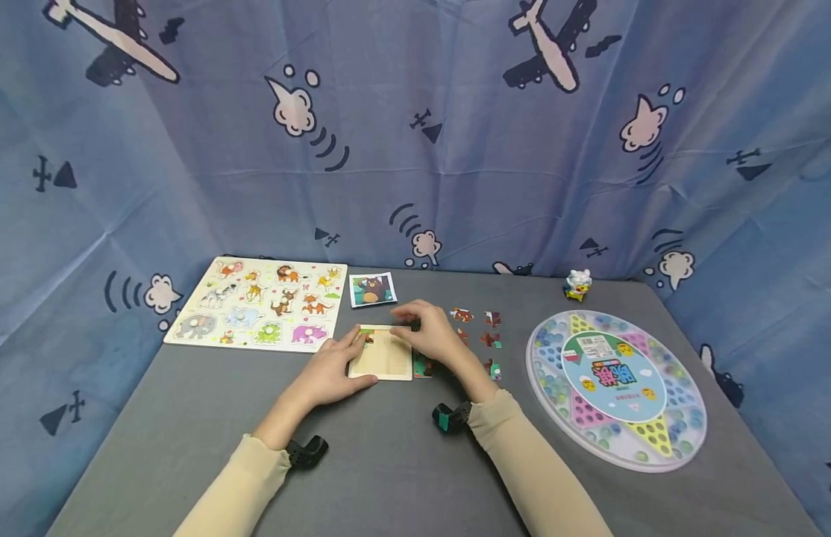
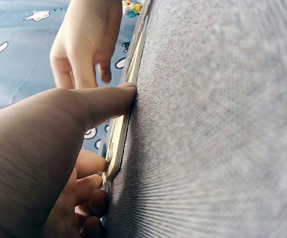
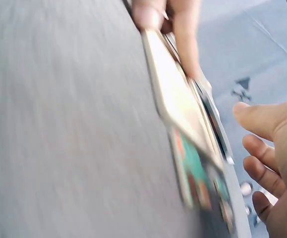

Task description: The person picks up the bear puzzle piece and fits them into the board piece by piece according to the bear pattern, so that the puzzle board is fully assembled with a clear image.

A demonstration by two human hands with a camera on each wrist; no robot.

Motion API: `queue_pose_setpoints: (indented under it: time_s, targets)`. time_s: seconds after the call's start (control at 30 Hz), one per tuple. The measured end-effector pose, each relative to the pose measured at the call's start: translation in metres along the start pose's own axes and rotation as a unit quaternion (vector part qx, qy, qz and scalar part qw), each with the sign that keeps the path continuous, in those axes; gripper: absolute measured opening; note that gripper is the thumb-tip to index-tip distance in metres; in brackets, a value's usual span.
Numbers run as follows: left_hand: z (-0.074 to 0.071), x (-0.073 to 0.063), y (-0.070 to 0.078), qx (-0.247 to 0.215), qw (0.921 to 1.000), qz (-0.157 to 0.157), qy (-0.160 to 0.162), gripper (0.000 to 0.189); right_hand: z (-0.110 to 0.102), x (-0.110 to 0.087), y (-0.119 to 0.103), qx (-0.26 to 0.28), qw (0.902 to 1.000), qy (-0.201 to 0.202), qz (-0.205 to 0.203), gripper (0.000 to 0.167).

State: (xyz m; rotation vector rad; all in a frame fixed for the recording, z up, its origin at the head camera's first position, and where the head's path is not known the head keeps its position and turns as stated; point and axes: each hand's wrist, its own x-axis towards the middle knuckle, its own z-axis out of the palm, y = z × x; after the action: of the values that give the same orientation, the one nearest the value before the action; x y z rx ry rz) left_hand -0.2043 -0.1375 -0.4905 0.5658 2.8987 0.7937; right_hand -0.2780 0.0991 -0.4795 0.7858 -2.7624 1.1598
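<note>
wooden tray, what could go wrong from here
The right hand is close to the loose puzzle pieces and may brush some out of place. The green-and-brown piece lies close to the right edge of the wooden tray, so it might get nudged if the left hand lets the tray shift.

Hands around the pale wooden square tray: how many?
2: the left hand grips the pale wooden square tray at its left; the right hand is at its far right corner. Neither is hidden.

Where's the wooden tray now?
In the head view, the wooden tray lies on the grey table, with the left hand at its left side and loose puzzle pieces to its right.
</note>
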Motion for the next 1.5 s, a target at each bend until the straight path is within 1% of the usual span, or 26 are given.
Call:
queue_pose_setpoints:
  time_s: [0.13,0.23,0.4,0.57,0.7,0.8,0.97,1.27,1.5]
  targets:
    - [-0.001,-0.001,0.001,-0.004,1.0000,-0.001,-0.002,0.086,-0.018,-0.007,0.014,-0.014,0.9997,0.010,0.016,0.036]
    - [-0.001,-0.001,0.001,-0.006,1.0000,0.001,-0.002,0.086,-0.031,-0.011,0.025,-0.016,0.9992,0.018,0.031,0.037]
    - [0.000,-0.001,0.001,-0.003,1.0000,0.005,0.002,0.086,-0.051,-0.017,0.039,-0.016,0.9981,0.040,0.045,0.039]
    - [-0.001,-0.001,0.002,-0.008,1.0000,0.005,0.001,0.086,-0.065,-0.024,0.052,-0.013,0.9962,0.061,0.061,0.039]
    - [-0.001,-0.001,0.002,-0.007,1.0000,0.005,0.000,0.086,-0.074,-0.029,0.063,-0.011,0.9937,0.073,0.084,0.040]
    - [-0.001,-0.001,0.002,-0.007,1.0000,0.004,-0.001,0.086,-0.079,-0.031,0.071,-0.007,0.9918,0.085,0.096,0.040]
    - [-0.001,-0.001,0.002,-0.009,1.0000,0.001,-0.002,0.086,-0.084,-0.034,0.078,-0.013,0.9908,0.094,0.096,0.042]
    - [0.000,0.000,0.001,-0.008,1.0000,0.002,-0.002,0.086,-0.084,-0.036,0.085,-0.028,0.9905,0.064,0.119,0.044]
    - [-0.001,-0.001,0.001,-0.009,1.0000,0.002,-0.002,0.086,-0.081,-0.033,0.091,-0.061,0.9926,0.048,0.093,0.041]
